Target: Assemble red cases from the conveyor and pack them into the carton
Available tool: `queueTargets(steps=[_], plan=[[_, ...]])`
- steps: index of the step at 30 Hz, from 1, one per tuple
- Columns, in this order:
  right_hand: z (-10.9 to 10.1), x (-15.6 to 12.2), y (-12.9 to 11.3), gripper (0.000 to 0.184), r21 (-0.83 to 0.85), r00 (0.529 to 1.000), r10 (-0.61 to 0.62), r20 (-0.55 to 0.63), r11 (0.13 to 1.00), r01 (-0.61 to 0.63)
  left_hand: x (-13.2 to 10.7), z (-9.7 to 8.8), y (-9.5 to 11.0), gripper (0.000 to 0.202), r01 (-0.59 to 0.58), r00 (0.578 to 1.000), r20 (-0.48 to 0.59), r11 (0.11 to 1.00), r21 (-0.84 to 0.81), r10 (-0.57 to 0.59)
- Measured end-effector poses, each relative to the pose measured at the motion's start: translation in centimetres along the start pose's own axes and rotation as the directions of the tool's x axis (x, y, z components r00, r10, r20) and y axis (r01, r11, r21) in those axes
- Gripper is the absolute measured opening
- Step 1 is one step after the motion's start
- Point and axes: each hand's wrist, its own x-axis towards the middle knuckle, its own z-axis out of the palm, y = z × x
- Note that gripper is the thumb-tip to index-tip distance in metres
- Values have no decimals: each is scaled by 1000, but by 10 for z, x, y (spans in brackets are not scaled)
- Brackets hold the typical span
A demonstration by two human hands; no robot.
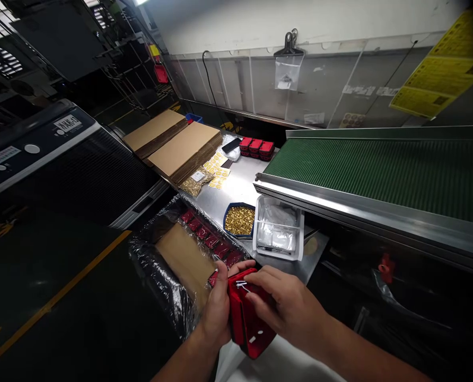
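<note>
I hold a red pouch-like case (247, 323) low in the middle of the view. My left hand (217, 307) is wrapped round its left side. My right hand (288, 305) lies over its top right, fingers closed on a small silver metal piece (242, 286) at the case's top edge. Just left of my hands a box lined with clear plastic (157, 265) holds a cardboard sheet (186, 260) and a row of several more red cases (208, 239).
On the steel table (236, 185) stand a blue tray of brass-coloured parts (239, 219), a clear bin with plastic bags (278, 228), flat cardboard stacks (181, 146) and red cases (256, 147) at the back. A green conveyor belt (379, 170) runs right. A dark machine (61, 154) stands left.
</note>
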Motion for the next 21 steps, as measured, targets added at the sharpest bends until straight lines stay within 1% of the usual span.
queueTargets(steps=[6, 10, 13, 16, 18, 21], plan=[[-2, -1, -2, 23, -37, 1000, -19, 4, 999, 19, 0, 0, -2, 69, 22, 998, -54, 997, 78, -18], [-5, -1, -1, 22, -65, 996, -84, 44, 994, 87, 1, -5, -6, 73, 6, 999, -53, 982, 187, 4], [-7, 1, 4, 22, -21, 988, -137, 65, 990, 139, 1, -9, -8, 71, 6, 998, -55, 971, 238, 8], [-6, -1, 12, 21, 28, 988, -153, 35, 988, 152, 2, -10, -9, 69, 17, 998, -68, 970, 243, -1], [-3, -5, 15, 20, 48, 992, -120, -25, 991, 122, 3, -9, -9, 68, 32, 997, -79, 975, 220, -15], [1, -12, 16, 18, 82, 995, 26, -97, 996, -19, 4, -5, -8, 69, 31, 997, -72, 987, 161, -19]])
